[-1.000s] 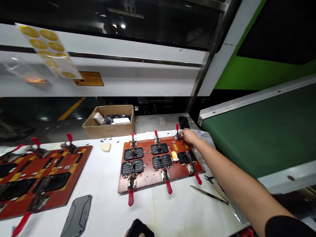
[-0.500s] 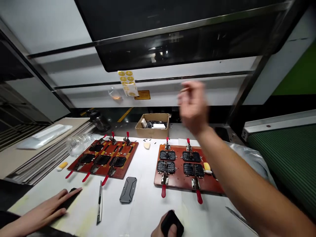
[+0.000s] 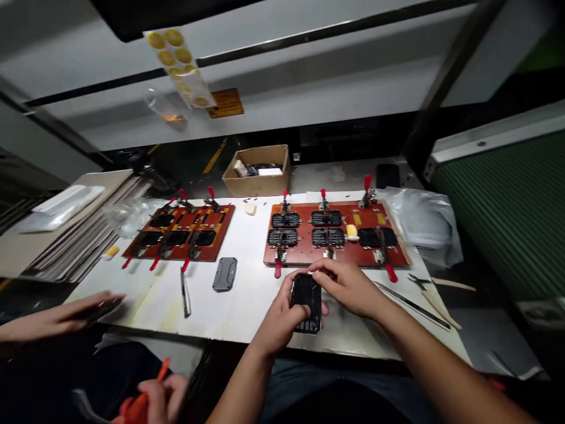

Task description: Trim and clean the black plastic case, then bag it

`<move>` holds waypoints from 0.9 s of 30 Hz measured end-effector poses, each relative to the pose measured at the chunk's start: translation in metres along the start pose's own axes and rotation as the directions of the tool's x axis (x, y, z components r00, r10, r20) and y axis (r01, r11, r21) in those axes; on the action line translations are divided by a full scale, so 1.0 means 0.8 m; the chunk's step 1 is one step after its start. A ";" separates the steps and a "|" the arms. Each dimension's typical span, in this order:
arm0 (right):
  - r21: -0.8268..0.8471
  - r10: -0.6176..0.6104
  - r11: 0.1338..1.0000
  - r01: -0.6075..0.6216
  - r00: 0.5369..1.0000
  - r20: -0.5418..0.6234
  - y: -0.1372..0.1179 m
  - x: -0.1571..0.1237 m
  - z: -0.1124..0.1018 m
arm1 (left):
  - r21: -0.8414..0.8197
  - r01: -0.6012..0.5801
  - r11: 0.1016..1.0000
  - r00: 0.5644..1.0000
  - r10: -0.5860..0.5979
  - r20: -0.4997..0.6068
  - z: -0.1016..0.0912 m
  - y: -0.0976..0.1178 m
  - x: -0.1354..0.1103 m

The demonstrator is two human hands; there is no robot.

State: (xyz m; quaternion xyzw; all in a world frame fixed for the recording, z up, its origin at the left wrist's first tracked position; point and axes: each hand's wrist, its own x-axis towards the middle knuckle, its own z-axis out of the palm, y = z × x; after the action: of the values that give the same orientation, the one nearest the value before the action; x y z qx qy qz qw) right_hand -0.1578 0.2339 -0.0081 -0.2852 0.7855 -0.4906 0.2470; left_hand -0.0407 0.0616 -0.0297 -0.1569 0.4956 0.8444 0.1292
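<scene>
My left hand (image 3: 282,318) grips a black plastic part (image 3: 308,301) from below, over the white table's front edge (image 3: 247,330). My right hand (image 3: 348,285) is curled over the part's top right, fingers pinching at its upper edge. Just beyond stands a red jig board (image 3: 335,254) with several black parts clamped under red-handled toggle clamps and a small yellow block (image 3: 351,231) on it.
A second red jig board (image 3: 179,234) lies at left, a grey cover plate (image 3: 225,274) and a knife (image 3: 186,293) in front of it. Another person's hands (image 3: 66,315) (image 3: 159,400) work at lower left. Cardboard box (image 3: 258,171) behind; green conveyor (image 3: 512,206) right; tools (image 3: 415,303) right of me.
My right hand came back from the far clamp, swung through the air and now meets the black part held by my left hand. The camera view tilted down and leftward.
</scene>
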 end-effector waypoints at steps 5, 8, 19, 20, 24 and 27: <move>0.468 0.324 0.877 -0.111 0.856 -0.403 0.056 -0.058 0.012 | 0.099 -0.032 0.995 0.997 0.038 -0.060 0.028 -0.007 0.027; 0.541 0.350 0.838 -0.067 0.827 -0.441 0.070 -0.078 0.003 | 0.169 -0.006 0.986 0.999 0.013 -0.043 0.047 -0.018 0.036; 0.064 0.089 0.996 -0.067 0.888 -0.450 0.131 -0.129 0.017 | 0.812 -0.169 0.558 0.874 0.466 -0.139 0.078 0.091 0.186; -0.003 0.032 0.999 -0.038 0.894 -0.447 0.133 -0.131 0.019 | 0.838 -0.147 0.526 0.890 0.441 -0.120 0.085 0.100 0.213; 0.008 -0.001 1.000 0.005 0.878 -0.479 0.134 -0.133 0.020 | 0.907 -0.049 0.418 0.964 0.257 -0.066 0.118 0.101 0.306; 0.054 0.021 0.999 0.007 0.860 -0.510 0.133 -0.135 0.017 | 0.948 -0.022 0.318 0.987 0.156 -0.029 0.142 0.081 0.344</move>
State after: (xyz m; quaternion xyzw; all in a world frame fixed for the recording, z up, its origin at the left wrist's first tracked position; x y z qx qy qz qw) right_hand -0.0938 0.3376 -0.0987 -0.1355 0.8104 -0.5687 0.0395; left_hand -0.3333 0.1477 -0.0340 -0.0734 0.9082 0.3938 0.1211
